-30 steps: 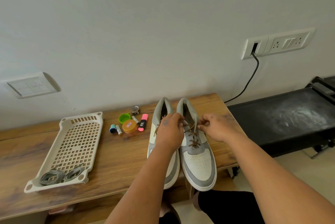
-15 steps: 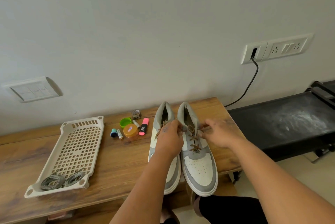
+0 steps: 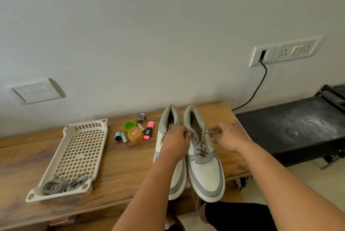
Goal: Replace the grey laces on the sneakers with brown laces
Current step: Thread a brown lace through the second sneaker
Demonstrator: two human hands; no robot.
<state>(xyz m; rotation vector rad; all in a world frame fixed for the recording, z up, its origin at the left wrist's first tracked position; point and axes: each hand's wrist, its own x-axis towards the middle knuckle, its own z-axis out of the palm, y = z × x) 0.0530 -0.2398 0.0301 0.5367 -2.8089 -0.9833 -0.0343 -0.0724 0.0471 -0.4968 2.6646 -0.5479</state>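
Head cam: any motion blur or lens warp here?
Head view: right hand smeared with motion blur at the fingers; left hand sharper. Wide-angle warp bows the table edge and tilts the wall socket. Lighting soft, no glare.

Bare tabletop (image 3: 121, 165) between basket (image 3: 56, 171), sneakers (image 3: 207, 174)

Soft, even daylight w/ faint shadows, no glare; wide-angle bending at edges, right hand (image 3: 228, 138) motion-blurred.

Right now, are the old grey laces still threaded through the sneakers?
No, the grey laces lie coiled in the near end of the perforated tray, and the right sneaker shows brown laces in its eyelets.
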